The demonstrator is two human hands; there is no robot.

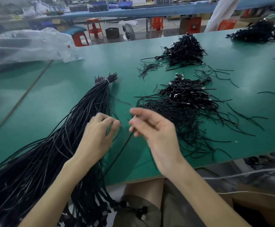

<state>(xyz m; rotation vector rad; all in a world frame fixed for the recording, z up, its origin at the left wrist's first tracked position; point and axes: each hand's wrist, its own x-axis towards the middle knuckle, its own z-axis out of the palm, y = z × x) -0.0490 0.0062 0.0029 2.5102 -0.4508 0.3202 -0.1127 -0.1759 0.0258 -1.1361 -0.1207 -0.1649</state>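
At the counter's (59,89) 6 o'clock edge the right hand (154,131) has its fingers clamped on the top end of a single cable (120,151), which slants down toward 7 o'clock between the two wrists. The left hand (99,136), at 9 o'clock of the right one, rests on the right edge of the tied cable bundle (77,122), fingers curled with tips together; I cannot tell whether they pinch a strand. A pile of connector leads (187,99) lies at 2 o'clock of the right hand.
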